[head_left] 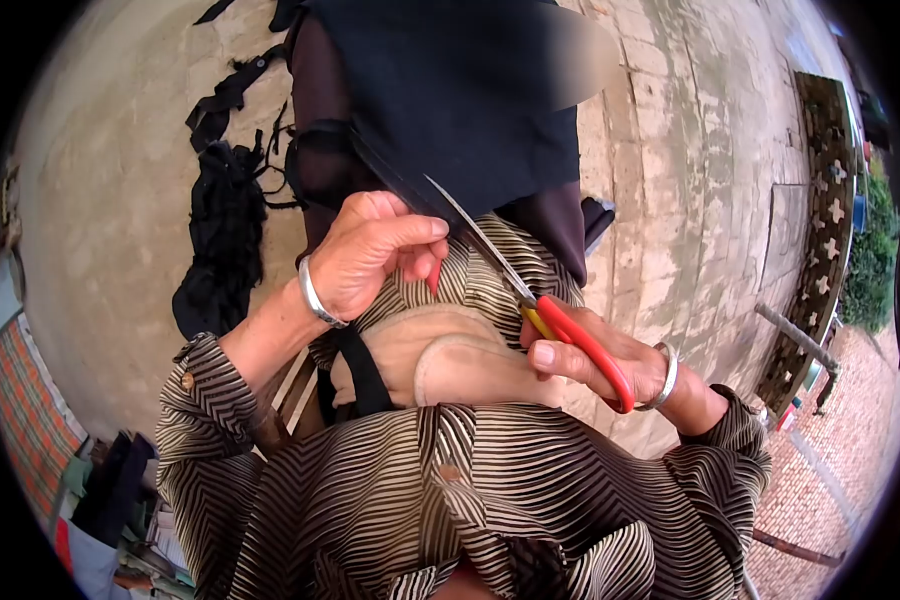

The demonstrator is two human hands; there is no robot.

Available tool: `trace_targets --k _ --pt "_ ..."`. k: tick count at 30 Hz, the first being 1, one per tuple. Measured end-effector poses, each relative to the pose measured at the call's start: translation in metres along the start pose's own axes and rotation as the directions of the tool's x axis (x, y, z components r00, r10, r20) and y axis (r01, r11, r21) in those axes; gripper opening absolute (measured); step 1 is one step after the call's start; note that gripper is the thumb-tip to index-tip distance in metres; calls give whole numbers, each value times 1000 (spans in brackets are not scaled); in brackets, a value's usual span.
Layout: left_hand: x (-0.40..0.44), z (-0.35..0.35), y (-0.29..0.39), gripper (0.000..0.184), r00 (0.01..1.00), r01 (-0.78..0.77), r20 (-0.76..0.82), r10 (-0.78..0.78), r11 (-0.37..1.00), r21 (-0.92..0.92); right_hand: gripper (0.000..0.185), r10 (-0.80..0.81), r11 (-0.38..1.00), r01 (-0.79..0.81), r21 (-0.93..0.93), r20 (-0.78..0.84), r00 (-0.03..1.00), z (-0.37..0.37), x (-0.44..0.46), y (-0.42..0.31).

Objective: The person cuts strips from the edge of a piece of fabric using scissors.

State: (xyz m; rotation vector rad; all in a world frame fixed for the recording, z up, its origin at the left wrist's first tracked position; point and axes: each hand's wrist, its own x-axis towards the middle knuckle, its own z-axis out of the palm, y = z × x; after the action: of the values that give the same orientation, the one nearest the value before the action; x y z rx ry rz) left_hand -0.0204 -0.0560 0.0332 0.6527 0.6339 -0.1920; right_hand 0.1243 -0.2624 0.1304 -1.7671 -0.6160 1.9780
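Black cloth [460, 90] lies spread over the person's lap and knees. At its near left edge, my left hand [375, 240] pinches the cloth between thumb and fingers. My right hand [595, 355] is wrapped round the red and yellow handles of a pair of scissors [510, 275]. The blades point up and left, along the near edge of the black cloth, with the tip close to my left hand. A small red pointed piece [434, 276] shows under my left fingers. Both wrists wear a silver bangle.
Black cloth strips [225, 230] are heaped on the floor at the left. A beige pad [460, 360] and a black strap are at the waist. A perforated low wall [825, 220] and a metal pipe [795, 335] stand at the right. Checked fabric [32, 415] is at the lower left.
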Motion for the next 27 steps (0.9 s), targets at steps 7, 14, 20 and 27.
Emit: trace_targets --k 7,14,20,27 --pt "-2 -1 1 18 1000 1 -4 -1 999 40 80 -110 994 111 -3 -165 980 12 7 -3" --pt "-3 1 3 19 1000 -11 4 11 1000 29 69 -218 974 202 -102 -198 956 17 12 7" --pt "-4 1 4 19 1000 -11 4 10 999 32 60 -182 979 160 -128 -177 967 16 11 -3" --pt "-4 -1 2 18 1000 -28 7 28 999 34 71 -84 996 81 -43 -83 993 10 8 -9"
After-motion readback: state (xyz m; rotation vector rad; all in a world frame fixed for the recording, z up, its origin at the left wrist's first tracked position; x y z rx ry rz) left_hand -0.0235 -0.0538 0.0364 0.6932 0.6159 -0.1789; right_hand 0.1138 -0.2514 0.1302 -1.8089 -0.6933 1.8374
